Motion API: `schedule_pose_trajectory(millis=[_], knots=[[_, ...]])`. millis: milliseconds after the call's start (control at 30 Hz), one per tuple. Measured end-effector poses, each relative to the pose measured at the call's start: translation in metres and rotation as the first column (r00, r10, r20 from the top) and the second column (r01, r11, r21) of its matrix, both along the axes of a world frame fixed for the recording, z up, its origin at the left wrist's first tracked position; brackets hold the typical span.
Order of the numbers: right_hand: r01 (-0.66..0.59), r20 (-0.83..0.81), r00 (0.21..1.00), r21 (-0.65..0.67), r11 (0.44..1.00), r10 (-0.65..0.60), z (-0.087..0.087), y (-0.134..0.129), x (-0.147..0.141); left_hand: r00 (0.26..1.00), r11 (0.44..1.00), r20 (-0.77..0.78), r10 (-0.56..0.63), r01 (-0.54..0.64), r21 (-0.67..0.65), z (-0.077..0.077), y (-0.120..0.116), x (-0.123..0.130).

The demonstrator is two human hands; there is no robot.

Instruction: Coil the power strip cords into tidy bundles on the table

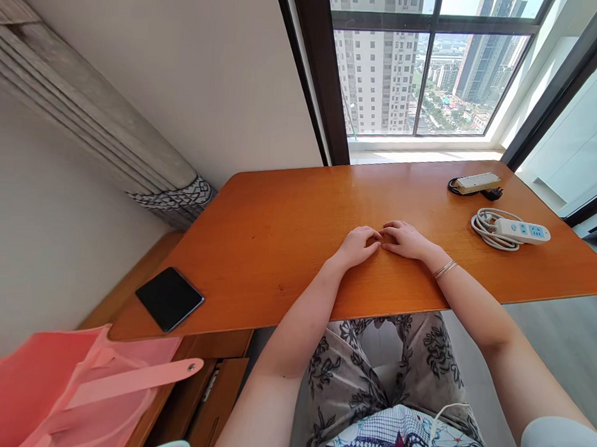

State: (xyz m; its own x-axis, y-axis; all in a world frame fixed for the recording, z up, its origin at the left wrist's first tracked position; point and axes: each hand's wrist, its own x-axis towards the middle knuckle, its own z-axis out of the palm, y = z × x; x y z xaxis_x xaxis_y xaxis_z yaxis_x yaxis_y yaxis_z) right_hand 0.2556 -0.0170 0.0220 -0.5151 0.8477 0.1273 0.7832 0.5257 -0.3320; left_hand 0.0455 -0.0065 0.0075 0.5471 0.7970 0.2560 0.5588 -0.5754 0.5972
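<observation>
Worktop [278, 236] of smooth orange-brown wood, its corners rounded, stands by the window [381, 81]. The left hand [360, 247] and right hand [402, 239] rest on it, fingers loosely bent; whether their tips touch is hard to tell. To the right lie a white plastic power strip [523, 230] with coiled cord and a cream power strip [477, 183] with black cable. At lower left, a pink bag [35, 376] is cut off, its contents hidden.

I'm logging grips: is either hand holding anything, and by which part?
Nothing is visibly held: the left hand and right hand rest on the table.
</observation>
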Motion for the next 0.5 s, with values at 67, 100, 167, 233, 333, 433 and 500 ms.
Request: schedule_pose_trajectory(millis=[67, 100, 167, 233, 333, 433, 500], knots=[[0.001, 0.000, 1.000, 0.000, 1.000, -0.001, 0.000, 0.000, 0.000, 1.000, 1.000, 0.003, -0.003, 0.003, 0.000, 0.000, 0.000, 0.000], [0.000, 0.001, 1.000, 0.001, 1.000, 0.000, -0.001, 0.001, 0.001, 1.000, 1.000, 0.004, -0.003, 0.003, 0.000, 0.000, 0.000, 0.000], [-0.004, 0.000, 1.000, 0.004, 1.000, 0.004, -0.002, 0.001, 0.001, 1.000, 1.000, 0.005, -0.002, 0.002, 0.000, 0.000, 0.000, 0.000], [-0.006, -0.007, 1.000, 0.010, 1.000, 0.006, -0.004, 0.001, 0.001, 1.000, 1.000, 0.005, 0.003, -0.003, 0.000, 0.000, 0.001, 0.000], [-0.008, -0.029, 1.000, 0.014, 1.000, 0.008, -0.006, 0.002, 0.001, 1.000, 1.000, 0.005, 0.010, -0.010, -0.005, 0.001, 0.001, 0.000], [0.024, -0.096, 0.995, 0.055, 0.998, -0.019, -0.005, 0.005, 0.007, 1.000, 1.000, 0.009, 0.019, -0.019, -0.014, 0.002, 0.000, 0.000], [0.106, -0.152, 0.985, 0.123, 0.987, -0.087, -0.001, 0.009, 0.015, 1.000, 0.999, 0.015, 0.020, -0.020, -0.026, 0.003, 0.000, 0.001]])
